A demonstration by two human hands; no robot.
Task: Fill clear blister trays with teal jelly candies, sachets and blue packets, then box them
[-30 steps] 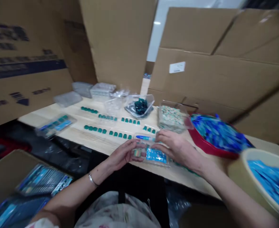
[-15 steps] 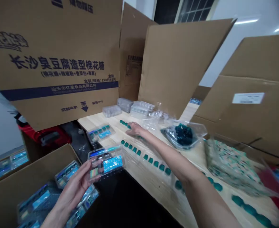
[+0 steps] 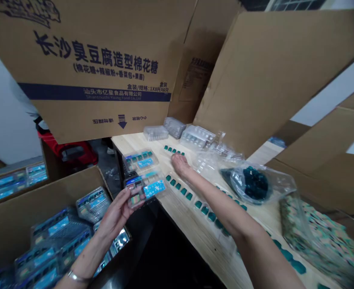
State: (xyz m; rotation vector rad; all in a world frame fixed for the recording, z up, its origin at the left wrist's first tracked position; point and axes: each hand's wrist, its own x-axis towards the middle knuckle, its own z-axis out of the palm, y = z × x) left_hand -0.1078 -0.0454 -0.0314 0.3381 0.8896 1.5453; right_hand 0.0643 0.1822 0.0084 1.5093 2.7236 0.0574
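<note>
My left hand (image 3: 119, 210) is closed on the left end of a clear plastic box (image 3: 154, 188) with a light-blue label and several small compartments, held just over the table's near edge. Across the table my right hand (image 3: 181, 163) bends its fingers down at the near end of a short row of green pieces (image 3: 170, 149); the fingertips are hidden. Under my right forearm a longer row of green pieces (image 3: 205, 210) runs along the wood. A similar filled box (image 3: 140, 160) lies at the table's left edge, beyond the held one.
An open carton (image 3: 53, 186) at lower left holds several packed boxes (image 3: 94, 204). Clear empty trays (image 3: 196, 136) sit at the back of the wooden table (image 3: 191, 233). To the right are a bag of dark green pieces (image 3: 252, 184) and a bag of multicoloured pieces (image 3: 321, 233). Tall cardboard (image 3: 104, 108) stands behind.
The camera view has swung right-to-left across the scene, so most things sit differently in frame. My left hand still holds the box; my right hand stays by the short green row.
</note>
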